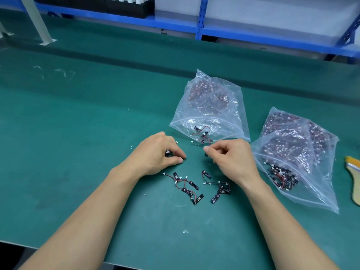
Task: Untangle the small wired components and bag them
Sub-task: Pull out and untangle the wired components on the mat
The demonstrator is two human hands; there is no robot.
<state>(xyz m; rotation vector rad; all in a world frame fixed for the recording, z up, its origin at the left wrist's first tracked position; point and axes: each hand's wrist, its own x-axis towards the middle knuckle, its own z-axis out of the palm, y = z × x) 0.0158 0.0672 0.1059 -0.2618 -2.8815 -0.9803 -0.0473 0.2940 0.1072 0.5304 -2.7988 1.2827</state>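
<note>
Small black wired components with red and black leads lie on the green mat in two loose clusters, one (pixel 187 187) below my left hand and one (pixel 218 187) below my right hand. My left hand (pixel 155 152) has its fingers curled round a small dark component. My right hand (pixel 231 156) pinches a small component between thumb and fingertips. A clear plastic bag (pixel 210 106) lies just beyond both hands, its mouth open toward me with a few components (pixel 202 133) inside. One wired component (pixel 196 144) lies at the bag's mouth.
Two more clear bags (pixel 296 152) full of components lie at the right. A brush with a wooden handle (pixel 353 176) sits at the far right edge. A blue shelf frame (pixel 200 20) and a grey post (pixel 37 20) stand at the back.
</note>
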